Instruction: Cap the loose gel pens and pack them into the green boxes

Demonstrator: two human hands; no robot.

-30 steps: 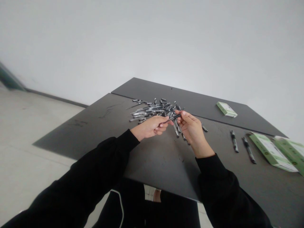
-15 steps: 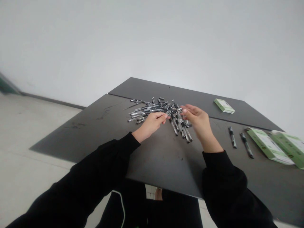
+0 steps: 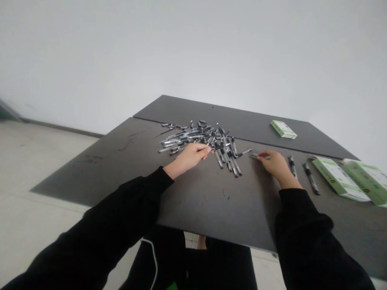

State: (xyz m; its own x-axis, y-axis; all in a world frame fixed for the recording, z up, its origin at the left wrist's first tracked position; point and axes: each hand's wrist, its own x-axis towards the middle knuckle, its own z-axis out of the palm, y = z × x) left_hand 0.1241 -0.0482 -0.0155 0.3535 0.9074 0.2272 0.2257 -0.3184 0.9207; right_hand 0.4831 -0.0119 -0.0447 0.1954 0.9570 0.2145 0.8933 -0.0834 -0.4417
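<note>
A loose heap of several black and silver pens (image 3: 196, 137) lies on the dark table (image 3: 211, 193). My left hand (image 3: 190, 156) sits at the heap's near edge, fingers pinched on a pen (image 3: 218, 147) that points right. My right hand (image 3: 275, 163) rests low on the table to the right of the heap, its fingertips closed on a small pen piece (image 3: 256, 156). Two finished pens (image 3: 310, 178) lie side by side just right of that hand.
Two green and white boxes (image 3: 338, 178) lie at the table's right edge, and a smaller one (image 3: 283, 129) sits on the far table section. A seam divides the two table sections. The floor lies off to the left.
My right hand has left the pen it shared with my left hand and moved right and down to the table near the two single pens. My left hand stayed at the heap.
</note>
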